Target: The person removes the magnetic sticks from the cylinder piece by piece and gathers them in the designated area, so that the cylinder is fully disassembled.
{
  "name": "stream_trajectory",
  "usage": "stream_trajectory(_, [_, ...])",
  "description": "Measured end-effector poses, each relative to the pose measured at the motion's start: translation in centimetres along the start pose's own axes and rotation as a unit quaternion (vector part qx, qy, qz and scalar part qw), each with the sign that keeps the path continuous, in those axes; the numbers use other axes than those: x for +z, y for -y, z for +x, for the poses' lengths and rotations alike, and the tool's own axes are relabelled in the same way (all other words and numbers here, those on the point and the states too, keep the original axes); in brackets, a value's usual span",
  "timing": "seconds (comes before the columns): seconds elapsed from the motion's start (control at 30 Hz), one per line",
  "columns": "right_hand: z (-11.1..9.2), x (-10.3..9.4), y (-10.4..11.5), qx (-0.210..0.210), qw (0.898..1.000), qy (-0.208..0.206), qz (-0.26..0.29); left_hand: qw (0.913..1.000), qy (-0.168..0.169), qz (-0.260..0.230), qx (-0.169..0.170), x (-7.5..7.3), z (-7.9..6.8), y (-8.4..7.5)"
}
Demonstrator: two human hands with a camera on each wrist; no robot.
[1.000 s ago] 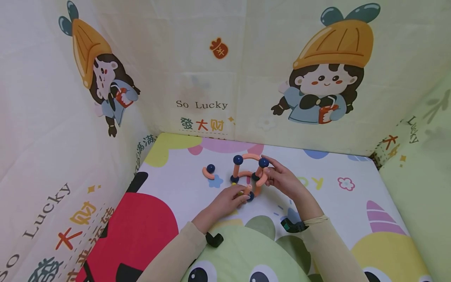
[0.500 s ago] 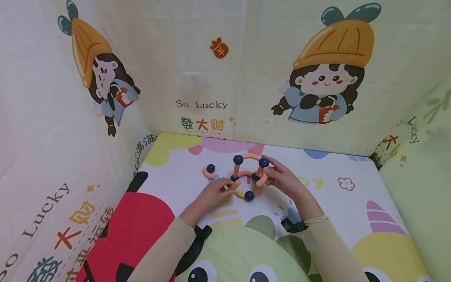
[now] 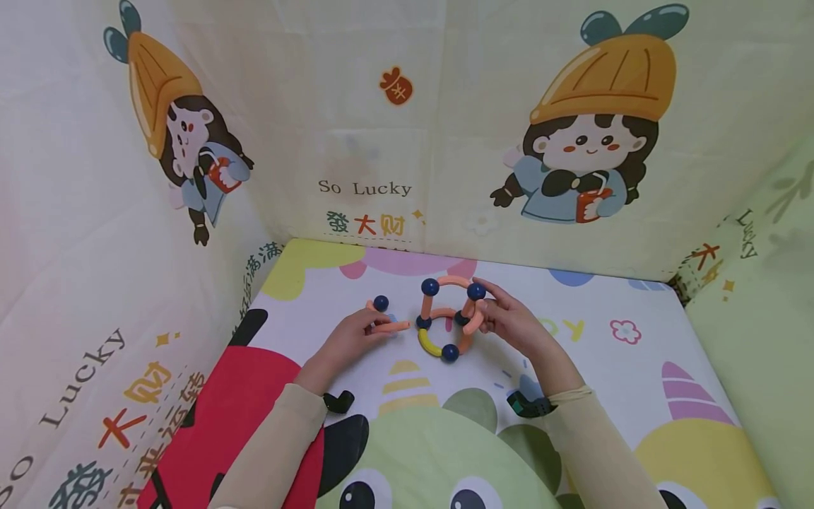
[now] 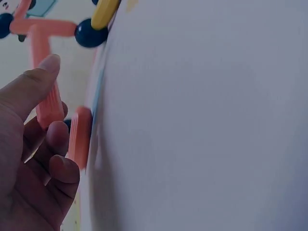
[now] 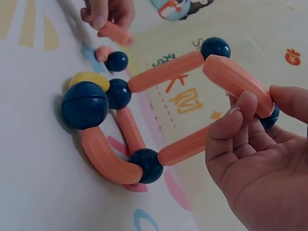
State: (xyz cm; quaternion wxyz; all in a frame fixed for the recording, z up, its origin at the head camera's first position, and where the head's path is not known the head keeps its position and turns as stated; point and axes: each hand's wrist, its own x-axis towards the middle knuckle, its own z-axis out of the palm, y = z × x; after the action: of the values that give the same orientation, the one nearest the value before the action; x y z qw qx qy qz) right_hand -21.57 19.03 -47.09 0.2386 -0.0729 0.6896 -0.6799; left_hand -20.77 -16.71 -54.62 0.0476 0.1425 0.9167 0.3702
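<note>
A ball-and-stick toy frame of dark blue balls and orange sticks stands on the printed mat, with one yellow curved stick low at its front. My right hand holds the frame at its upper right corner, fingers around a curved orange stick beside a ball partly hidden by them. Left of the frame, my left hand pinches a straight orange stick between thumb and fingers. Just behind that hand lies a loose blue ball with a curved orange stick, partly covered by the fingers in the head view.
The mat carries colourful cartoon prints. Cream cloth walls with printed figures and lettering rise at the back and both sides. A black strap end shows by the left wrist, and a dark band by the right one.
My left hand has drawn the orange stick away from the frame's front ball and moved left, close to the loose ball and curved stick. The right hand and frame stay put.
</note>
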Motion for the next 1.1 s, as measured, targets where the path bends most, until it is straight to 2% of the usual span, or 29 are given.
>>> stream_trajectory(0.17, [0.0, 0.1, 0.1, -0.001, 1.000, -0.001, 0.003, 0.9997, 0.009, -0.014, -0.016, -1.0, 0.0, 1.2])
stream_trajectory(0.37, [0.2, 0.1, 0.0, 0.002, 1.000, -0.001, 0.003, 0.9992, 0.018, -0.025, -0.026, -1.6, 0.1, 2.0])
stream_trajectory(0.63, [0.1, 0.1, 0.1, 0.002, 1.000, -0.005, 0.000, 0.9987, 0.007, 0.000, -0.050, -2.2, 0.3, 2.7])
stream_trajectory(1.1, [0.0, 0.2, 0.0, -0.002, 1.000, -0.007, 0.003, 0.9989, 0.008, 0.029, -0.035, -2.1, 0.7, 3.3])
